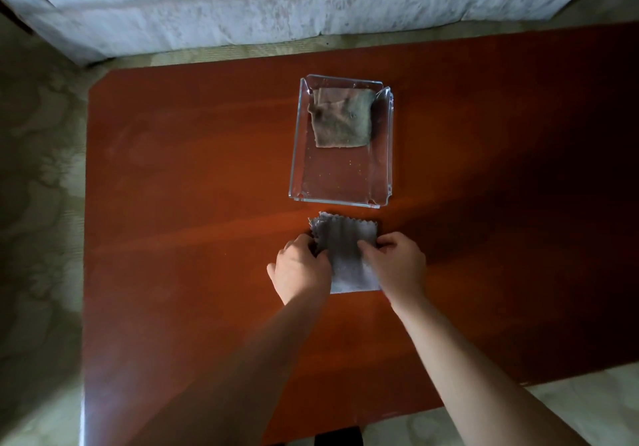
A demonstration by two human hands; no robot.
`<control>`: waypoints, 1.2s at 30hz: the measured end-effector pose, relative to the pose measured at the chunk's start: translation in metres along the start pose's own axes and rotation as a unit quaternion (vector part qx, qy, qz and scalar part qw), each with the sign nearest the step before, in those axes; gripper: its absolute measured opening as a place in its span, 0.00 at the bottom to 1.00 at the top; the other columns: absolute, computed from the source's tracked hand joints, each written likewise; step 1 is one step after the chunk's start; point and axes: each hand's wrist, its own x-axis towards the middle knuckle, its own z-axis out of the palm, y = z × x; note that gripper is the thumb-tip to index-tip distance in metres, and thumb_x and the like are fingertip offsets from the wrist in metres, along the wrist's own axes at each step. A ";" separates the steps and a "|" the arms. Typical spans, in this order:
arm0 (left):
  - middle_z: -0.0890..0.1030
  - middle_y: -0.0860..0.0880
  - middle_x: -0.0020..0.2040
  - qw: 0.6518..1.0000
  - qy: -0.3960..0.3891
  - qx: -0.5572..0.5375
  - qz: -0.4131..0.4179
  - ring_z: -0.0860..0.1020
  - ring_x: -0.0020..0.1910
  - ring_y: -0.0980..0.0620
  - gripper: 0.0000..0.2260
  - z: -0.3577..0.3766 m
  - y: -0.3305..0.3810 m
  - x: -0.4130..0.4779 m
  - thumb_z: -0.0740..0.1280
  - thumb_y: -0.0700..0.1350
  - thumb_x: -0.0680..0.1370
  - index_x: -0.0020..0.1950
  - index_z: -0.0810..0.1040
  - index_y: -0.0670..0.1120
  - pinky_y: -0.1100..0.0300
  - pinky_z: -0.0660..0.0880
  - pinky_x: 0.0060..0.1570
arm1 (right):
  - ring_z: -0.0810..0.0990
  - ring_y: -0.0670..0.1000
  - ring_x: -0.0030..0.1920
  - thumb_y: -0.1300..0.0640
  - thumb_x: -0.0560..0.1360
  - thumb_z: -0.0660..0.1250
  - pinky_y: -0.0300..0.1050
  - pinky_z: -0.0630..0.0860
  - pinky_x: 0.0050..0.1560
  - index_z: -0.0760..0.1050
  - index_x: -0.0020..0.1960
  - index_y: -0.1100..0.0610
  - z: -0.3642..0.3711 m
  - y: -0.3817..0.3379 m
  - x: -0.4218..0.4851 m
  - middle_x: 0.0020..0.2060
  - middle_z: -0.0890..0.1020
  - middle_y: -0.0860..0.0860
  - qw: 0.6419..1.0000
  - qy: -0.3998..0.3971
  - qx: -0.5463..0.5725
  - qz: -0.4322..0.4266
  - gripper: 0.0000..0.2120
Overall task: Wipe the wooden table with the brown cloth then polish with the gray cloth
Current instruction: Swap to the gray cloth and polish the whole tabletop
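brown cloth (pixel 342 118) lies folded in the clear tray (pixel 297 155), so wiping looks done; left hand (pixel 301 265) and right hand (pixel 397 262) each pinch the gray cloth (pixel 345 255) flat on the counter (pixel 190 203); polishing remains.

Home living room: pale sofa (pixel 276 6), wooden table (pixel 173 203).

I see a smooth, shiny wood table (pixel 173 203). Clear, glossy plastic tray (pixel 340 177) on it. In tray: rough, matt brown cloth (pixel 340 118). Just my side of tray: soft gray cloth (pixel 345 238) w/ ribs.
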 end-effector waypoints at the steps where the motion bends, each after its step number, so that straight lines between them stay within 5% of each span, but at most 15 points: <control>1: 0.83 0.51 0.50 1.000 -0.002 -0.003 -0.001 0.78 0.55 0.45 0.07 0.001 0.002 0.001 0.70 0.49 0.75 0.51 0.80 0.50 0.52 0.63 0.53 | 0.83 0.49 0.44 0.46 0.77 0.75 0.48 0.79 0.47 0.82 0.54 0.54 -0.006 -0.003 0.008 0.39 0.83 0.44 0.999 0.012 0.038 0.009 0.13; 4: 0.83 0.53 0.49 0.999 0.011 -0.032 -0.011 0.79 0.52 0.47 0.13 0.000 0.011 0.006 0.73 0.57 0.74 0.52 0.78 0.51 0.52 0.66 0.54 | 0.84 0.52 0.50 0.46 0.78 0.74 0.48 0.79 0.54 0.82 0.63 0.56 -0.019 -0.021 0.043 0.46 0.87 0.49 0.995 0.051 0.081 0.004 0.19; 8: 0.80 0.56 0.43 0.980 0.092 -0.170 -0.043 0.79 0.46 0.49 0.23 -0.007 0.020 0.019 0.73 0.69 0.70 0.50 0.73 0.52 0.50 0.75 0.54 | 0.87 0.54 0.50 0.48 0.75 0.77 0.57 0.83 0.57 0.84 0.62 0.56 -0.016 -0.042 0.079 0.48 0.88 0.52 0.997 0.041 0.067 -0.011 0.19; 12: 0.78 0.59 0.40 0.972 0.098 -0.211 -0.040 0.79 0.47 0.50 0.19 -0.019 0.033 0.039 0.70 0.63 0.77 0.60 0.78 0.52 0.57 0.74 0.49 | 0.87 0.54 0.44 0.50 0.74 0.76 0.59 0.84 0.50 0.86 0.55 0.54 -0.011 -0.045 0.093 0.40 0.87 0.49 0.998 0.030 0.053 -0.025 0.12; 16: 0.85 0.49 0.45 0.979 0.100 -0.175 -0.026 0.82 0.50 0.43 0.11 -0.029 0.041 0.065 0.69 0.53 0.79 0.57 0.83 0.50 0.52 0.78 0.51 | 0.85 0.54 0.39 0.57 0.78 0.74 0.62 0.84 0.45 0.83 0.55 0.57 -0.005 -0.044 0.101 0.38 0.82 0.50 0.995 -0.010 0.095 0.001 0.07; 20: 0.86 0.48 0.41 0.972 0.108 -0.201 -0.048 0.84 0.45 0.43 0.10 -0.041 0.036 0.077 0.66 0.47 0.78 0.52 0.86 0.49 0.49 0.82 0.50 | 0.80 0.44 0.25 0.61 0.82 0.69 0.48 0.81 0.36 0.77 0.65 0.61 -0.003 -0.052 0.099 0.43 0.79 0.54 0.989 -0.070 0.131 0.011 0.12; 31: 0.83 0.49 0.38 0.943 0.213 -0.237 -0.098 0.81 0.45 0.44 0.10 -0.160 -0.063 0.107 0.67 0.47 0.79 0.53 0.87 0.49 0.53 0.78 0.51 | 0.81 0.45 0.27 0.56 0.84 0.67 0.33 0.76 0.31 0.73 0.71 0.57 0.103 -0.166 0.036 0.57 0.80 0.52 0.981 -0.146 0.100 -0.080 0.16; 36: 0.86 0.45 0.41 0.923 0.255 -0.253 -0.136 0.83 0.47 0.42 0.11 -0.208 -0.124 0.128 0.68 0.50 0.76 0.51 0.88 0.49 0.51 0.80 0.53 | 0.81 0.48 0.29 0.56 0.84 0.66 0.37 0.76 0.32 0.73 0.70 0.57 0.173 -0.216 0.010 0.61 0.78 0.52 0.974 -0.189 0.073 -0.102 0.15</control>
